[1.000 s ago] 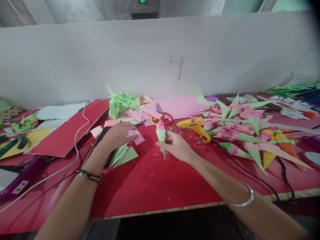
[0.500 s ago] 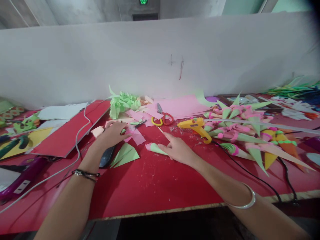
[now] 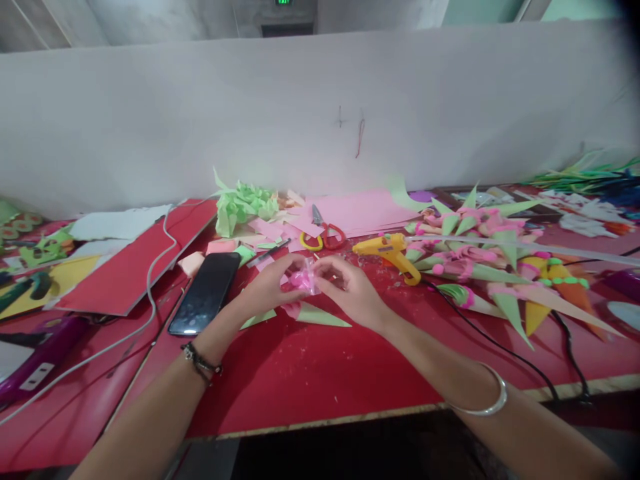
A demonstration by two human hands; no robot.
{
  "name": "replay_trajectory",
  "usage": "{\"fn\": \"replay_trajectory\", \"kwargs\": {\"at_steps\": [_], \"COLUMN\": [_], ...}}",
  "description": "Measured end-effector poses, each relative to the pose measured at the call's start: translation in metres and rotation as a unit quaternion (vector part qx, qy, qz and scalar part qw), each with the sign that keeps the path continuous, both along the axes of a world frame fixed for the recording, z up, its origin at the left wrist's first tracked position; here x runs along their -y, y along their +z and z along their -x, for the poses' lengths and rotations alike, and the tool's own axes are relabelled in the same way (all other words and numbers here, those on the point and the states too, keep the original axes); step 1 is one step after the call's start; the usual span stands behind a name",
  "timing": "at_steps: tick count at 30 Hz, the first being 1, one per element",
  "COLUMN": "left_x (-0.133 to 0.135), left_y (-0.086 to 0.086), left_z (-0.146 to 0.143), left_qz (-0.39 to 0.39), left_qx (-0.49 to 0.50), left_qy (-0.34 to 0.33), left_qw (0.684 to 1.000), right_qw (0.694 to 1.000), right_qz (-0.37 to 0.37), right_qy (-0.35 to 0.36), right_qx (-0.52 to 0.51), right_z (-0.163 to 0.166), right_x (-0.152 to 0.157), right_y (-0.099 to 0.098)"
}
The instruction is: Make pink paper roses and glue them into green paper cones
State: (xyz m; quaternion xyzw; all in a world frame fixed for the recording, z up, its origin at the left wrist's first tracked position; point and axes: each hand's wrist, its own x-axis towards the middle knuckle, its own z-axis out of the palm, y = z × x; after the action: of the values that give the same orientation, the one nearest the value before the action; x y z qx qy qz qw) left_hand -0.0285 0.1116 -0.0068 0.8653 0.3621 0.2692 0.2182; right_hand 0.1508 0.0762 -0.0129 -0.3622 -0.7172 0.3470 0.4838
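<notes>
Head view: a small clear bag point(image 3: 311, 276) hangs between the two hands, just above the tabletop point(image 3: 300, 380). It is thin, crinkled and shiny, with bright pink showing through it; what exactly the pink is, I can't tell, since the fingers cover so much of it. The left hand point(image 3: 265, 285) has its thumb and fingers curved about the near side of the pink, holding the bag. The right hand point(image 3: 354, 293) pinches the bag's other edge, thumb and fingertips drawn close together on the film.

Just below the hands a cone point(image 3: 323, 315) lies on its side, pale green, its pointed end towards the right, its pink end partly behind the left hand. Green sheets point(image 3: 260, 320) peek out beside it. To the left of the left hand rests a dark phone point(image 3: 207, 290), tilted on the surface. Beyond the hands lie the scissors point(image 3: 334, 235), one handle loop yellow and the other red, and to their right a yellow glue gun point(image 3: 387, 252). Farther right sits a heap of finished-looking cones point(image 3: 510, 247) in pink, green, yellow and orange.
</notes>
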Motion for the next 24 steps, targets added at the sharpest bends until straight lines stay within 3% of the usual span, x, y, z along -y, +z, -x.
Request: {"fn": "replay_trajectory", "kwargs": {"at_steps": [4,9,13,17,21,24], "left_x": [0.0012,0.0025,0.0038,0.0060,0.0070,0.0059], "left_y": [0.0012,0.0010,0.0016,0.0038,0.0051,0.0026], "left_z": [0.0001,0.0020,0.0003,-0.0028,-0.0041,-0.0062], "left_qz": [-0.018,-0.034,-0.017,0.026,0.041,0.064], "left_qx": [-0.006,-0.031,-0.035,-0.051,0.015,0.117], "left_qy": [0.020,-0.003,0.017,0.006,-0.005,0.030], "left_qw": [1.000,0.999,0.999,0.998,0.999,0.991], "right_qw": [0.998,0.996,0.992,0.988,0.990,0.990], "right_qz": [0.054,0.082,0.099,0.127,0.119,0.111], "right_qy": [-0.009,0.001,0.054,0.053,0.016,-0.010], "right_qx": [-0.023,-0.014,-0.061,-0.065,-0.068,-0.085], "right_z": [-0.0007,-0.0008,0.0001,0.0017,0.0017,-0.0008], "right_x": [-0.0032,-0.0043,-0.0035,-0.0021,-0.0029,-0.0064], "right_y": [-0.0022,-0.0026,-0.0020,-0.0001,0.0004,-0.0012]}}
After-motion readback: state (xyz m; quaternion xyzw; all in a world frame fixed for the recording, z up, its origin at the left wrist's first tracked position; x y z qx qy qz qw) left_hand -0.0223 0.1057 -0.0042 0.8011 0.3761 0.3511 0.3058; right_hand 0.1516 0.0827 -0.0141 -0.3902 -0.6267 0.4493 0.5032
